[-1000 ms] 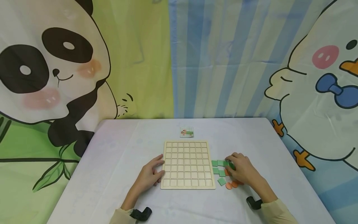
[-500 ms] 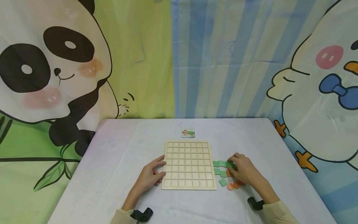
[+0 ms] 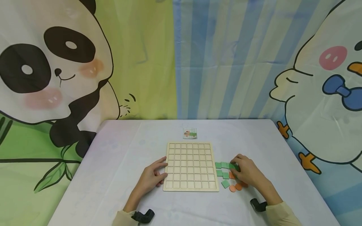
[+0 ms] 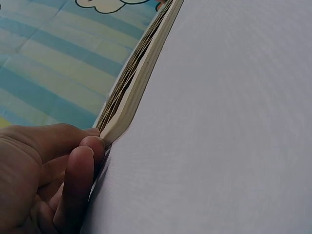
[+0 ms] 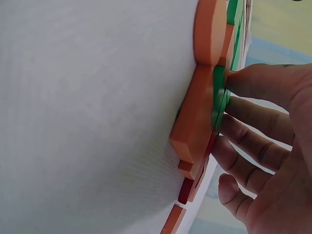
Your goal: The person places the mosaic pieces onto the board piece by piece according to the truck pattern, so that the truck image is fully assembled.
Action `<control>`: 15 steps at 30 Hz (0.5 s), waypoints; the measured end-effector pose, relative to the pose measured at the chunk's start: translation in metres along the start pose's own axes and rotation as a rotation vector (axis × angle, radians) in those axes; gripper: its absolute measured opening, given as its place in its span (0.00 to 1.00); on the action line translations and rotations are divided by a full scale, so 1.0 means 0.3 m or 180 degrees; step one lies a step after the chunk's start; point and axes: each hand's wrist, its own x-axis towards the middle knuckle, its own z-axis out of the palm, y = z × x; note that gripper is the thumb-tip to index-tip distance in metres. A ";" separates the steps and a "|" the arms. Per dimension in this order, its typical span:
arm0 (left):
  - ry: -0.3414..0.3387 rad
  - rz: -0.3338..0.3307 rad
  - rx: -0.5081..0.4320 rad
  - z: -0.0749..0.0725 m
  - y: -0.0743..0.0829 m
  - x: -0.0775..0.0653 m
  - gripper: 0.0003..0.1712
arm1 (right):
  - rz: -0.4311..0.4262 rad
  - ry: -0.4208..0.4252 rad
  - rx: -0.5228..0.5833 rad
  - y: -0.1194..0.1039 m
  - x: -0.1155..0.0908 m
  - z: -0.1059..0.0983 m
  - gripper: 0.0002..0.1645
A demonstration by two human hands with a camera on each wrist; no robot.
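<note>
A pale wooden grid board lies flat at the middle of the table. My left hand touches its left edge, thumb and forefinger spread along the side. In the left wrist view, fingertips sit right at the board's corner. Right of the board lie several green square tiles and orange round pieces. Over the far right of this group is my right hand, covering some pieces. Its thumb and fingers touch green pieces in the right wrist view, beside a thick orange piece.
A small picture card with a gridded coloured pattern lies beyond the board. Dark red pieces show low in the right wrist view. The white-covered table backs onto printed curtains. Black wrist devices are worn on both arms.
The head view has shifted very slightly. Both hands keep the same places, at the board's left edge and over the green pieces; no piece has visibly moved.
</note>
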 end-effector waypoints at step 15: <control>0.0061 -0.0031 0.0043 0.002 0.008 0.001 0.31 | 0.0098 -0.0044 0.0004 -0.002 0.010 -0.001 0.13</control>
